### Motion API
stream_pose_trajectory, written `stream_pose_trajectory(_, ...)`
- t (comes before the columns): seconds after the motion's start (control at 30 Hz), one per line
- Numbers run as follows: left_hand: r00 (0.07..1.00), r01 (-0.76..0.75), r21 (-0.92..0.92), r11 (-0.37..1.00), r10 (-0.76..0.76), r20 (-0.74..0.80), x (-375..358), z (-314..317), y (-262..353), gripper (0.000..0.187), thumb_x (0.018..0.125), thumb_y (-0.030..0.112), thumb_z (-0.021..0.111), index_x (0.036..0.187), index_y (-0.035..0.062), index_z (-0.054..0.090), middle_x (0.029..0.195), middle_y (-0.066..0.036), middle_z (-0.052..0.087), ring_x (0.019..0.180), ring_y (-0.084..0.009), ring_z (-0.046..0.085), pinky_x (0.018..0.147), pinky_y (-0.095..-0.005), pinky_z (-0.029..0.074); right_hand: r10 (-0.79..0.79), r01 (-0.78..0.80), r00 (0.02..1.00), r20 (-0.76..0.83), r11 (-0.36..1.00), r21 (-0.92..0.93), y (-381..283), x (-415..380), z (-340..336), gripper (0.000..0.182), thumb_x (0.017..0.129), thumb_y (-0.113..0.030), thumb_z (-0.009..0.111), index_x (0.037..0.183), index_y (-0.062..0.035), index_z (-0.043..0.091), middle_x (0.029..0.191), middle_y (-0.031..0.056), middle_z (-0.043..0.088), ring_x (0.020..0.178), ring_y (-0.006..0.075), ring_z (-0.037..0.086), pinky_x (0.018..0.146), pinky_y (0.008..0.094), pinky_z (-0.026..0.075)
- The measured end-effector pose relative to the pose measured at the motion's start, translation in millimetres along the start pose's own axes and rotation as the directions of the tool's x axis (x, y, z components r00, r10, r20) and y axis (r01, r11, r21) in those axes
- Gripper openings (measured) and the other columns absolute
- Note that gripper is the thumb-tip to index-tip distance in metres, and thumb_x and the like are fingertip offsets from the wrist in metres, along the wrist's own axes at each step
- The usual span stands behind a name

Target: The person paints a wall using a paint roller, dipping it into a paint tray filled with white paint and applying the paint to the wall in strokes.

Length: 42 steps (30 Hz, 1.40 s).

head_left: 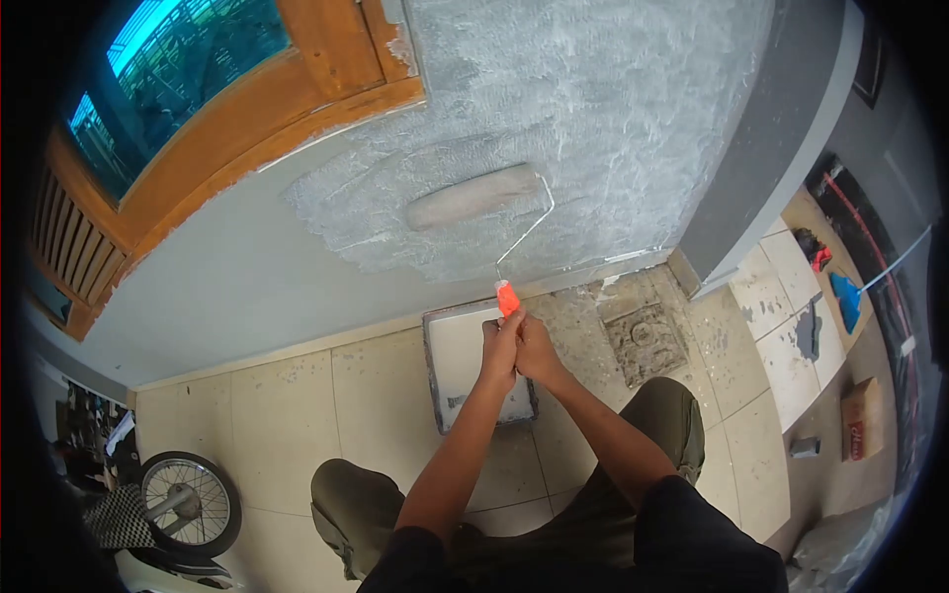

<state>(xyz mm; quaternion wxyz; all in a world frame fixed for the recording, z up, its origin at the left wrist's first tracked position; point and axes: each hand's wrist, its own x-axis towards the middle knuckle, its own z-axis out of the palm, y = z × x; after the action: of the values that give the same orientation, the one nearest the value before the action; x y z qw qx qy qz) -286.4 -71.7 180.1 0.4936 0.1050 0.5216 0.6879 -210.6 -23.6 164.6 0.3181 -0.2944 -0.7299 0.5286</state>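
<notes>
Against the wall (pixel 613 128), the roller (pixel 473 198) lies nearly level.

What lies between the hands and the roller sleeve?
From the left hand and right hand to the sleeve run the orange handle and the bent wire frame, as the head view shows.

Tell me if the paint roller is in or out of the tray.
Out. The roller is against the wall, above the tray, its orange handle held by the left hand and right hand.
</notes>
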Motion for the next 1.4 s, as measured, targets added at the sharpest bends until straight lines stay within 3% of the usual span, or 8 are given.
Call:
stream_pose_trajectory(0.1,0.997,0.043,0.008,0.999,-0.043,-0.06,-3,-14,-24,0.082,0.088,0.032,0.076,0.141,-0.0058,0.027,0.123,-0.021,0.053,0.112,-0.0251,0.059,0.093,-0.0369,0.052,0.067,-0.066,0.998,-0.019,0.997,0.049,3,-21,3,0.031,0.095,-0.019,0.06,0.114,0.0048,0.056,0.09,0.0297,0.067,0.088,0.0467,0.067,0.074,0.0502,0.051)
stream_pose_trajectory(0.2,0.991,0.124,-0.025,0.992,-0.123,0.051,-9,-15,-26,0.055,0.096,0.034,0.064,0.137,0.0018,0.045,0.116,-0.011,0.061,0.107,-0.0225,0.061,0.092,-0.0349,0.051,0.163,-0.162,0.986,-0.027,0.986,0.036,19,-28,10,0.03,0.094,-0.017,0.059,0.116,0.0043,0.055,0.091,0.0287,0.068,0.089,0.047,0.067,0.077,0.0524,0.053)
stream_pose_trajectory(0.4,0.956,0.265,0.114,0.957,-0.277,0.101,-6,-15,-25,0.046,0.1,0.039,0.054,0.129,0.0037,0.055,0.109,-0.01,0.064,0.1,-0.0204,0.063,0.091,-0.0352,0.052,0.315,-0.314,0.949,0.001,0.949,-0.032,29,-33,17,0.031,0.093,-0.018,0.06,0.116,0.0032,0.056,0.093,0.0299,0.068,0.091,0.0479,0.067,0.079,0.0559,0.054)
stream_pose_trajectory(0.57,0.981,0.196,0.042,0.98,-0.196,-0.001,-2,-24,-53,0.039,0.099,0.036,0.058,0.123,0.005,0.058,0.104,-0.01,0.066,0.093,-0.0223,0.065,0.085,-0.0376,0.054,0.295,-0.293,0.954,-0.06,0.955,0.032,46,-40,23,0.028,0.093,-0.017,0.058,0.112,0.004,0.057,0.091,0.0301,0.068,0.086,0.048,0.067,0.074,0.0535,0.054)
stream_pose_trajectory(0.77,0.961,0.275,-0.012,0.961,-0.275,-0.019,7,-43,-78,0.031,0.098,0.034,0.061,0.113,0.007,0.06,0.097,-0.005,0.064,0.091,-0.0182,0.063,0.083,-0.0334,0.051,0.33,-0.33,0.944,-0.027,0.944,-0.024,66,-46,25,0.028,0.094,-0.018,0.055,0.113,0.0028,0.058,0.1,0.0293,0.066,0.095,0.0483,0.065,0.081,0.0553,0.052)
stream_pose_trajectory(1.13,0.867,0.497,0.047,0.867,-0.494,-0.063,53,-91,-126,0.027,0.092,0.037,0.067,0.103,0.0123,0.065,0.091,-0.005,0.068,0.082,-0.0224,0.065,0.071,-0.0419,0.053,0.465,-0.463,0.886,0.0,0.883,-0.07,129,-44,56,0.025,0.094,-0.019,0.055,0.104,0.0036,0.061,0.091,0.0273,0.069,0.086,0.0471,0.067,0.071,0.052,0.053)
stream_pose_trajectory(1.23,0.866,0.492,0.024,0.87,-0.486,-0.112,60,-92,-136,0.028,0.091,0.037,0.068,0.102,0.0119,0.065,0.091,-0.005,0.068,0.082,-0.022,0.065,0.07,-0.0421,0.053,0.457,-0.466,0.881,-0.12,0.883,-0.053,178,-40,88,0.028,0.093,-0.019,0.057,0.107,0.0047,0.061,0.098,0.0281,0.069,0.092,0.0465,0.067,0.078,0.0526,0.054)
stream_pose_trajectory(1.4,0.915,0.397,-0.066,0.915,-0.4,-0.051,40,-74,-117,0.023,0.093,0.031,0.066,0.101,0.01,0.064,0.09,-0.004,0.068,0.079,-0.0196,0.065,0.07,-0.0368,0.052,0.345,-0.357,0.929,-0.136,0.93,-0.082,142,-49,64,0.025,0.093,-0.018,0.057,0.104,0.0048,0.061,0.092,0.029,0.068,0.087,0.0475,0.067,0.072,0.0522,0.053)
